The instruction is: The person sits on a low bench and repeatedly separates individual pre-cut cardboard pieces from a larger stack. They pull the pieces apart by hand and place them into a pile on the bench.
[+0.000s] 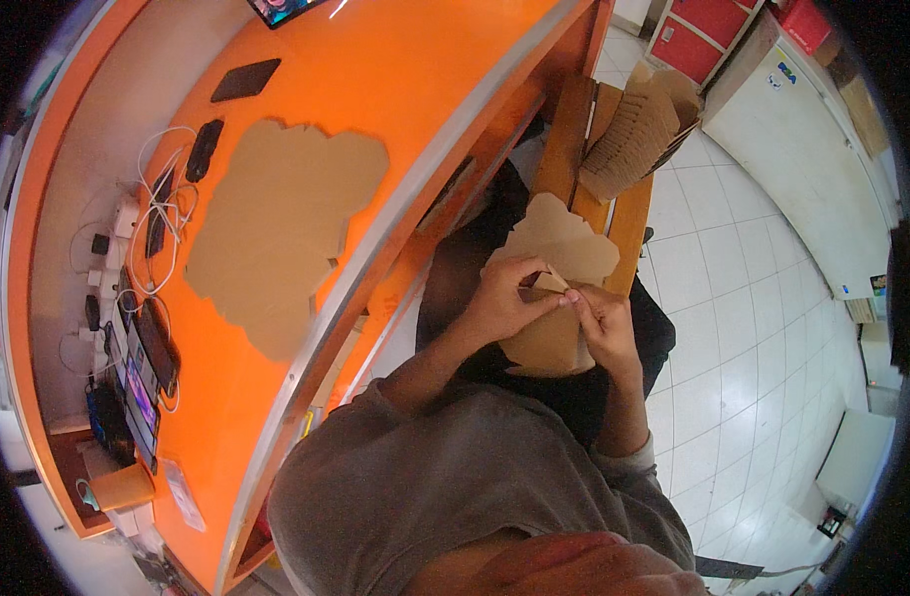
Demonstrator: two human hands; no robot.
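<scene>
A brown die-cut cardboard blank [548, 343] rests across my lap, partly creased, its scalloped far half [555, 235] reaching over the bench. My left hand [503, 298] bends over its middle, with thumb and index finger at a narrow cardboard flap [557, 277]. From the other side, my right hand [610, 324] pinches the near end of that flap, fingertips touching those of my left. The fingers hide part of the crease. A stack of flat cardboard blanks [685, 201] is not told apart here from the folded pile [633, 138] farther along the wooden bench [563, 141].
On the orange counter [395, 67] at left lie more flat cardboard blanks [283, 223], a dark phone [246, 80], tangled white cables [164, 208] and several devices. An orange mug [123, 488] stands at the near left. A white chest freezer [797, 141] is beyond the tiled floor [738, 328].
</scene>
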